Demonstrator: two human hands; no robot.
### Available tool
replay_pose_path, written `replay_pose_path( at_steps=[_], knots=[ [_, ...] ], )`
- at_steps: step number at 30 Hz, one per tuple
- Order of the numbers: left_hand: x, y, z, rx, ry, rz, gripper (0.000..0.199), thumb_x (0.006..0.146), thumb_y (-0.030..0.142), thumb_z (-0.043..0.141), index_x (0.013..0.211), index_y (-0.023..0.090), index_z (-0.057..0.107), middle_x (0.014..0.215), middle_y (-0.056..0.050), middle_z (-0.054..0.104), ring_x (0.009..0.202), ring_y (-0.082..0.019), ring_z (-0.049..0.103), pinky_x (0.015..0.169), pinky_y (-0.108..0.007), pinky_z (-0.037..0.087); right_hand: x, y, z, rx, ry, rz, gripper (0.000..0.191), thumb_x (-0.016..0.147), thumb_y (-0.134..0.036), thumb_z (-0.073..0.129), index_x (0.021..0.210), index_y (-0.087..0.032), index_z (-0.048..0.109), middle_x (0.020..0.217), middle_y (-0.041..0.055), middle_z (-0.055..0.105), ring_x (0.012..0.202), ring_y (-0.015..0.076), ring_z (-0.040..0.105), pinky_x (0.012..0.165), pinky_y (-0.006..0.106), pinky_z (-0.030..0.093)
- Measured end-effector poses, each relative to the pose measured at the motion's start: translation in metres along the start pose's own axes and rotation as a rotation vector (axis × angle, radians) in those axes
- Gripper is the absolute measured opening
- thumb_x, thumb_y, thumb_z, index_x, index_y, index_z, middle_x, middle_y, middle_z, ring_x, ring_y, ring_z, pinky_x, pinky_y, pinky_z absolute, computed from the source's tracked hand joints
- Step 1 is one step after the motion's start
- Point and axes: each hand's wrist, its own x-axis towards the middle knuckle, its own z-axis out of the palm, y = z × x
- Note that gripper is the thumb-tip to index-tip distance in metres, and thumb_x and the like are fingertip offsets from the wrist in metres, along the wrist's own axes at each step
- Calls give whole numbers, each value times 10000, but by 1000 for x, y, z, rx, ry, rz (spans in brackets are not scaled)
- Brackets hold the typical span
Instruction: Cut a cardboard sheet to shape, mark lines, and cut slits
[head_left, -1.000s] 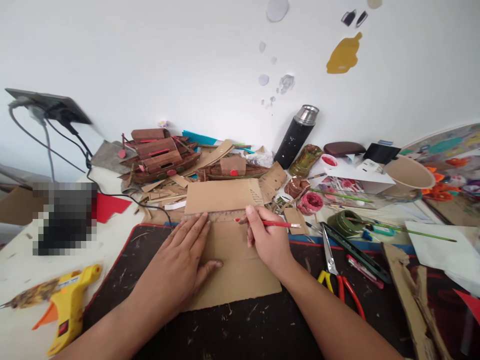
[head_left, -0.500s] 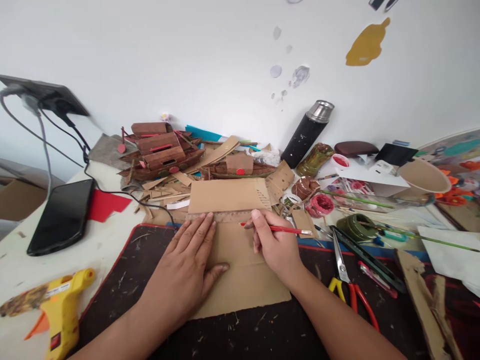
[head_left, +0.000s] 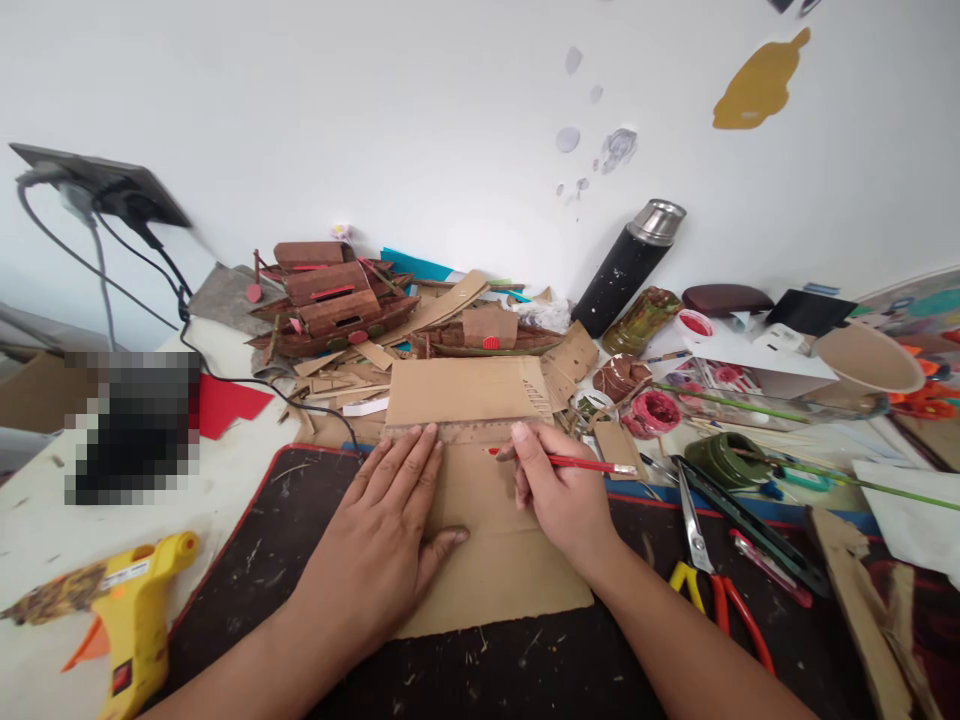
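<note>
Right hand point(head_left: 566, 490) eased slightly nearer, pinching pencil point(head_left: 589, 464); left hand point(head_left: 379, 540) spread flat; brush point(head_left: 862, 481) in green jar point(head_left: 716, 464).

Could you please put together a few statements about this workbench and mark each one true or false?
1. The right hand holds a red pencil. True.
2. The left hand is clenched in a fist above the cardboard sheet. False: it lies flat on the sheet, with its fingertips at the ruler.
3. The scissors have one yellow and one red handle. True.
4. The yellow glue gun lies to the right of the scissors. False: it lies at the far left of the table.
5. A black flask with a silvery cap is at the back, near the wall. True.
</note>
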Motion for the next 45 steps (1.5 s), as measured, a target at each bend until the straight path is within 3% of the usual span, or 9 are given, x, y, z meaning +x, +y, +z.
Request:
replay_pose_path(
  at_steps=[7, 23, 29, 34, 40, 45],
  knots=[
    [1, 1, -1, 48, 43, 30, 760, 1107, 551, 434, 1642, 14, 485, 1703, -237, 526, 1573, -379, 504, 1316, -536, 360, 0, -1, 0, -7, -5, 3, 523, 1106, -627, 540, 833, -212, 704, 484, -47, 525, 415, 139, 534, 459, 256, 419],
    [-1, -1, 1, -5, 58, 9, 800, 1117, 578, 389, 1732, 66, 358, 1739, -216, 483, 1581, -385, 493, 1291, -577, 395, -1, 1, 0, -13, -7, 3, 548, 1100, -660, 546, 817, -215, 697, 520, -43, 537, 449, 137, 548, 479, 256, 432],
    [0, -2, 2, 22, 97, 40, 798, 1129, 570, 361, 1710, 23, 371, 1697, -245, 530, 1549, -392, 529, 1281, -566, 393, 2, 0, 1, 68, 12, 50, 540, 1080, -677, 569, 860, -205, 709, 512, -56, 530, 422, 124, 524, 454, 245, 416],
    [-1, -2, 4, -12, 94, 15, 835, 1123, 578, 363, 1772, 67, 237, 1721, -227, 505, 1564, -391, 514, 1274, -580, 398, 5, -5, 2, 120, 40, 62, 545, 1058, -692, 593, 822, -207, 674, 508, -56, 532, 412, 117, 522, 437, 234, 400],
    [0, -3, 7, 29, 121, 51, 811, 1131, 559, 355, 1730, 14, 309, 1695, -261, 527, 1531, -410, 544, 1269, -567, 386, 9, -10, 2, 132, 31, 73, 557, 1046, -712, 596, 817, -208, 657, 512, -59, 532, 419, 113, 525, 441, 229, 410],
    [0, -3, 10, 27, 146, 52, 815, 1135, 568, 323, 1749, 35, 266, 1685, -251, 543, 1510, -402, 572, 1273, -560, 376, 14, -16, -2, 102, 21, 78, 559, 1031, -727, 601, 816, -213, 652, 503, -60, 531, 413, 114, 523, 438, 232, 416]
  ],
)
